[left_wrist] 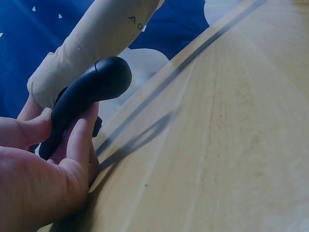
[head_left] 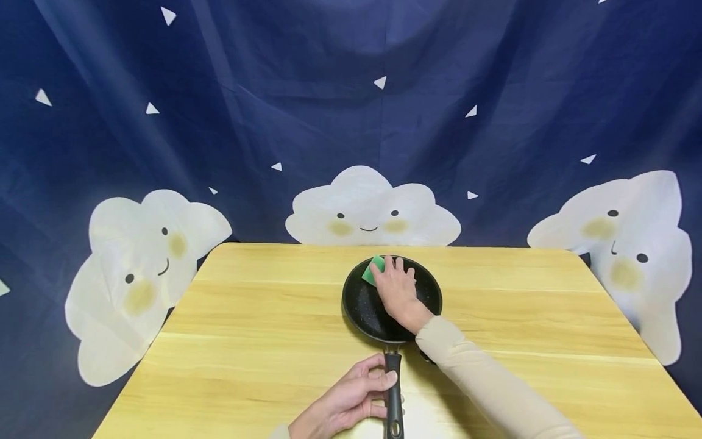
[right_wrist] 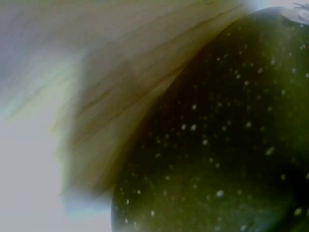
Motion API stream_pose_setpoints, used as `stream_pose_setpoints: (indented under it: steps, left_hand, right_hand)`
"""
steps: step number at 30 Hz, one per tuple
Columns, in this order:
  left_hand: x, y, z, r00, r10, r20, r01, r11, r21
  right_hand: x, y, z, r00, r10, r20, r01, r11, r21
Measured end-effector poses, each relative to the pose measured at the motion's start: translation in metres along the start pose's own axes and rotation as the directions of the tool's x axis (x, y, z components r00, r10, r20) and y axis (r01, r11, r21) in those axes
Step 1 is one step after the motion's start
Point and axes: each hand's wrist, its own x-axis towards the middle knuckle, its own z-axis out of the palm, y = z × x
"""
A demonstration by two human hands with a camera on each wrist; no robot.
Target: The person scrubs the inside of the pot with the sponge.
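A black frying pan (head_left: 370,308) with pale specks stands on the table, its handle (head_left: 393,366) toward me. My left hand (head_left: 351,393) grips that handle, thumb on top and fingers passing underneath; the left wrist view shows the handle (left_wrist: 77,101) between thumb and fingers. Inside the pan, near its far rim, my right hand (head_left: 396,289) holds a green sponge (head_left: 368,276) against the bottom. Only the sponge's left part shows beside the thumb; the rest is under the hand. The right wrist view is blurred and shows the speckled pan surface (right_wrist: 217,145).
The pan rests on a light wooden table (head_left: 263,341). A small black part (head_left: 426,357) shows by the pan, partly behind the right sleeve (head_left: 482,378). Behind the table hangs a dark blue curtain (head_left: 329,110) with white clouds.
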Motion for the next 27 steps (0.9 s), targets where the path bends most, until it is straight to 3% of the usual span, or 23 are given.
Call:
stream_pose_setpoints:
  steps: [9,19,27]
  left_hand:
    - [0.000,0.002,0.002,1.000,-0.003,-0.008,0.003,1.000,-0.002]
    - [0.001,0.000,0.004,1.000,0.008,-0.021,-0.008,1.000,0.014]
    - [0.000,0.001,0.004,0.999,0.007,-0.035,-0.007,1.000,0.015]
  right_hand:
    - [0.001,0.004,-0.004,1.000,-0.013,0.028,0.014,0.999,-0.052]
    - [-0.001,0.011,-0.014,0.989,0.026,0.145,-0.017,0.998,-0.065]
    - [-0.005,0.020,-0.017,0.982,0.021,0.186,-0.014,0.999,-0.040]
